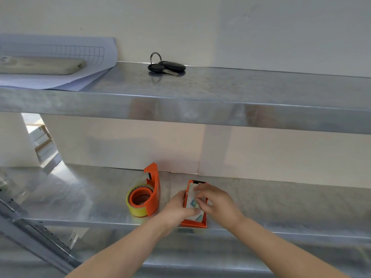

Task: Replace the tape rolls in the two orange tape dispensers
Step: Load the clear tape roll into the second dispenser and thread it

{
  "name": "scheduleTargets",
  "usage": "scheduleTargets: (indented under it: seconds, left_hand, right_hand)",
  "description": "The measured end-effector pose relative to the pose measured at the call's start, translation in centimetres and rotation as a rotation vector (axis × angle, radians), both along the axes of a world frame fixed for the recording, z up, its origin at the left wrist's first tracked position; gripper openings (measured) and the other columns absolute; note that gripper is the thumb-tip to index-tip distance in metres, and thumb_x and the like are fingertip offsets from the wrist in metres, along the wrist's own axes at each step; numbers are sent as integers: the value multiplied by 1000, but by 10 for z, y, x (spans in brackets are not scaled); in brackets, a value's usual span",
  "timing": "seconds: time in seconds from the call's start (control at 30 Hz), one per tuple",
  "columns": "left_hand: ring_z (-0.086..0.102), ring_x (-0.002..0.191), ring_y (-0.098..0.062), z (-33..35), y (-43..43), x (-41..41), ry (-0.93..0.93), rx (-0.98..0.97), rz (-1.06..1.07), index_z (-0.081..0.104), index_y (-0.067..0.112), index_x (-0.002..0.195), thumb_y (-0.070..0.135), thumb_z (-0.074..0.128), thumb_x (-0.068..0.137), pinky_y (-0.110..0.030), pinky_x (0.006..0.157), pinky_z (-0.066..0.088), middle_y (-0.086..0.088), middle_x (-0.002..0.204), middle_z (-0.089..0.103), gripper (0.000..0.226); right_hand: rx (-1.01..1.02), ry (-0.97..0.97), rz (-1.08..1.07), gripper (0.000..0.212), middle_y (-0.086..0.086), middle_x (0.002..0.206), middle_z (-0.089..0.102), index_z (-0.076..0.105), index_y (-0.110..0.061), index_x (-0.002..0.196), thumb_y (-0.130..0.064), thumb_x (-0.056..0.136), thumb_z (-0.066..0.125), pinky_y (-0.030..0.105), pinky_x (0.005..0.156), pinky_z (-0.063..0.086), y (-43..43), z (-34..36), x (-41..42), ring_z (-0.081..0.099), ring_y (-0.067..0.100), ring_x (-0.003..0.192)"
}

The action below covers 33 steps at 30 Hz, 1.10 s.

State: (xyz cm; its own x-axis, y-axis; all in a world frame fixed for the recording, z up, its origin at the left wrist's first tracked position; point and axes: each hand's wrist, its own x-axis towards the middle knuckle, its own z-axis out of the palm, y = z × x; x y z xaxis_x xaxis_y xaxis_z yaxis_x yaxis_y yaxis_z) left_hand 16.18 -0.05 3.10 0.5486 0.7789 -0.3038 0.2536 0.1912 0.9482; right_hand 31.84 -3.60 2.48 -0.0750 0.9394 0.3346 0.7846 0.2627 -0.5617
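Two orange tape dispensers sit on the lower metal shelf (281, 199). The left dispenser (153, 192) lies on its side with a yellowish tape roll (136, 208) around its orange hub. The right dispenser (195, 222) stands at the shelf's front edge and carries a clear tape roll (192, 202). My left hand (178, 207) grips this dispenser from its left side, thumb across the roll. My right hand (215, 203) curls over the roll from the right, fingertips pinching the tape near the black cutter end (197, 181).
On the upper metal shelf (220, 101) lies a bunch of car keys (165, 66). Large paper sheets (66, 73) with a grey oblong object (40, 66) on them cover its left end. A slotted metal rail (40, 233) slants across the lower left. White wall stands behind.
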Motion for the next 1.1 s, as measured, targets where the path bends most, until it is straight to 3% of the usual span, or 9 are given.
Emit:
scheduleTargets:
  seconds: [0.07,0.13,0.2,0.3,0.5,0.7,0.97,1.1]
  left_hand:
    - [57,93,4,2,-1,2,21,43,17,46,20,115,18,71,79,-13,76,48,15,102,60,44]
    - [62,94,-1,-2,0,2,32,32,31,48,19,114,22,70,81,-19,80,53,11,104,64,40]
    - [66,102,-15,-7,-1,0,34,0,46,50,22,114,22,72,79,-38,93,55,1,113,67,41]
    - [66,106,-19,-12,-3,-2,45,-23,44,50,33,102,19,74,76,-45,97,52,-2,116,68,38]
    - [66,106,-18,-13,-1,-2,53,-50,10,47,36,100,16,73,77,-43,97,52,-2,116,66,40]
    - [66,107,-22,-16,3,-13,35,-55,-50,46,24,111,19,75,66,-42,94,54,-8,118,65,53]
    - [69,87,-13,-17,1,-4,38,-35,125,52,21,102,23,84,58,-24,73,56,0,96,69,54]
    - [66,76,-8,-14,-2,-11,-30,-38,129,55,13,103,28,79,48,-20,67,51,1,86,69,62]
  right_hand:
    - [-84,93,-32,10,-10,107,70,71,-12,82,-16,85,62,27,86,51,2,5,-1,63,6,102]
    - [-157,196,-70,12,-15,92,69,64,-17,77,-16,89,60,29,81,52,7,20,-2,66,8,90]
    - [-217,324,-122,20,-6,83,71,52,-23,73,-14,90,57,25,74,53,19,36,4,69,8,82]
    - [-223,396,-175,14,8,82,72,51,-14,77,-8,90,53,29,74,53,42,53,20,69,18,81]
    - [-369,501,-190,14,6,72,69,46,-8,82,-5,95,42,12,55,52,76,55,27,66,12,60]
    - [-368,586,-381,10,7,70,65,45,-6,88,0,93,40,30,65,54,104,43,44,67,20,60]
    - [-498,569,-380,5,13,80,68,49,-5,88,-1,90,47,31,63,51,116,16,57,66,29,64]
    - [-648,633,-438,11,12,69,66,51,-4,82,2,90,48,29,55,51,106,-2,60,63,23,56]
